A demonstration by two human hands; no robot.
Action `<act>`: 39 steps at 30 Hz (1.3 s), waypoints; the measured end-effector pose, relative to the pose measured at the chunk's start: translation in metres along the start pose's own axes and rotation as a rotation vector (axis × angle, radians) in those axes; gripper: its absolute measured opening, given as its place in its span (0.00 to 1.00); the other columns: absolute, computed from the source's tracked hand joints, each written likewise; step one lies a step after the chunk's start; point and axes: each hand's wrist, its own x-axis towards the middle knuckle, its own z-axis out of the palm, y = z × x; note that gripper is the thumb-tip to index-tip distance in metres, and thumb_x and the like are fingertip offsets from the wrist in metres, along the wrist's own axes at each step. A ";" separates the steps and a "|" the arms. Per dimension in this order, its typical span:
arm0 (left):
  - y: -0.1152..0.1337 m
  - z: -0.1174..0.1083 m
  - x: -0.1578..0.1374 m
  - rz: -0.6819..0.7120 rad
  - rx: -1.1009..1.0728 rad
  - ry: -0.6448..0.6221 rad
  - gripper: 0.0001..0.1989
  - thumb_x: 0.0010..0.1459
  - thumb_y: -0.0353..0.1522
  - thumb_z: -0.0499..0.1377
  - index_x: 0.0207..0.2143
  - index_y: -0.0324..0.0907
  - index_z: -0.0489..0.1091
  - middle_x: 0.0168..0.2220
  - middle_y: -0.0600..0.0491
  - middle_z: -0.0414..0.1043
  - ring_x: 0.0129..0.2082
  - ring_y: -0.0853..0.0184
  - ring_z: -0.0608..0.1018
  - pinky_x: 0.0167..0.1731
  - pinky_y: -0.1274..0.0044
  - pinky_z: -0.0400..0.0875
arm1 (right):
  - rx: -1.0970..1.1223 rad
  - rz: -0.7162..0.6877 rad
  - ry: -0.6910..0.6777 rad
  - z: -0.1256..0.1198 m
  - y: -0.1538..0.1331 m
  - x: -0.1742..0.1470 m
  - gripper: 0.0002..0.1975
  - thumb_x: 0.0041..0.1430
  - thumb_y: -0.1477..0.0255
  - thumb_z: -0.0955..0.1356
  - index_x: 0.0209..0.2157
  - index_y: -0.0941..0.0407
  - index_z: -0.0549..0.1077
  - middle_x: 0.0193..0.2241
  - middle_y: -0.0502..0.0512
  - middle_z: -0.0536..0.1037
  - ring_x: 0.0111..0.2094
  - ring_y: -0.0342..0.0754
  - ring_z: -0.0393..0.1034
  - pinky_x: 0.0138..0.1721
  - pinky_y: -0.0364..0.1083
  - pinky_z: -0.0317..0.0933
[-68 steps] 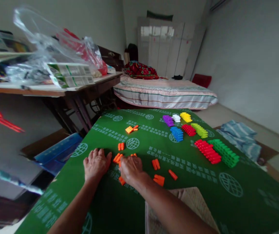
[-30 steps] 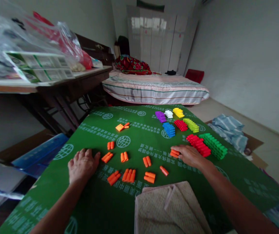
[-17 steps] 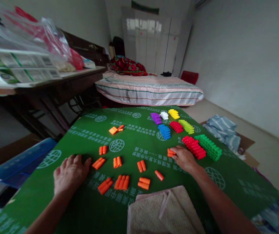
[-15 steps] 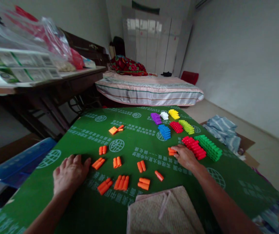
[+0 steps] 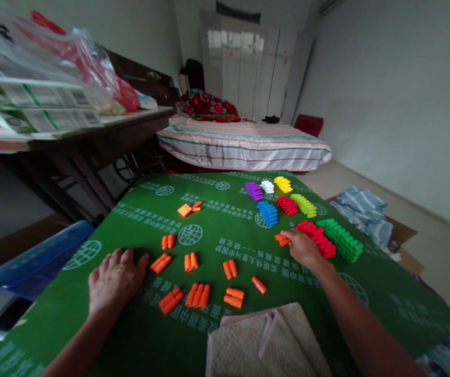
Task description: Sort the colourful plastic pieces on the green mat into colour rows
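- Currently, the right hand (image 5: 302,247) pinches one orange bunch (image 5: 282,240) beside the larger red stack (image 5: 319,239).
- The left hand (image 5: 115,277) rests loosely open on one green table (image 5: 146,340).
- Between them: seven orange bunches (image 5: 197,296), one single peg (image 5: 259,285).

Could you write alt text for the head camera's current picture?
A person's right hand holds orange plastic blocks beside a red block cluster on a green table. The left hand rests left of other orange blocks; more single-colour clusters stand at the far right, and a folded beige cloth lies in front.
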 end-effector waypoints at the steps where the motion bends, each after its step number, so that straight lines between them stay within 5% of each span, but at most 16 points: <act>1: 0.000 0.000 0.000 0.002 0.000 0.002 0.33 0.60 0.48 0.35 0.54 0.35 0.60 0.62 0.38 0.57 0.63 0.48 0.57 0.59 0.57 0.55 | 0.001 0.004 -0.003 0.000 -0.001 0.000 0.28 0.55 0.83 0.61 0.57 0.55 0.70 0.53 0.60 0.75 0.55 0.49 0.67 0.55 0.45 0.59; 14: -0.001 0.004 -0.003 -0.008 0.006 0.014 0.33 0.61 0.47 0.37 0.56 0.34 0.60 0.62 0.37 0.56 0.63 0.48 0.57 0.59 0.58 0.56 | -0.090 0.043 -0.018 0.001 -0.012 -0.003 0.20 0.61 0.69 0.64 0.54 0.56 0.71 0.50 0.62 0.75 0.51 0.52 0.70 0.50 0.46 0.61; 32: 0.000 0.008 -0.012 -0.008 -0.007 0.055 0.29 0.61 0.44 0.41 0.55 0.34 0.62 0.61 0.37 0.59 0.63 0.49 0.59 0.59 0.59 0.56 | -0.115 0.036 -0.011 0.022 0.006 0.000 0.23 0.60 0.70 0.63 0.57 0.58 0.69 0.54 0.64 0.73 0.55 0.54 0.68 0.52 0.48 0.61; 39: 0.001 0.010 -0.012 0.001 0.005 0.060 0.27 0.62 0.44 0.41 0.53 0.34 0.63 0.61 0.37 0.59 0.62 0.49 0.59 0.58 0.58 0.56 | -0.151 0.074 0.013 0.007 -0.007 -0.008 0.24 0.61 0.68 0.63 0.57 0.61 0.68 0.52 0.67 0.73 0.51 0.55 0.70 0.47 0.49 0.63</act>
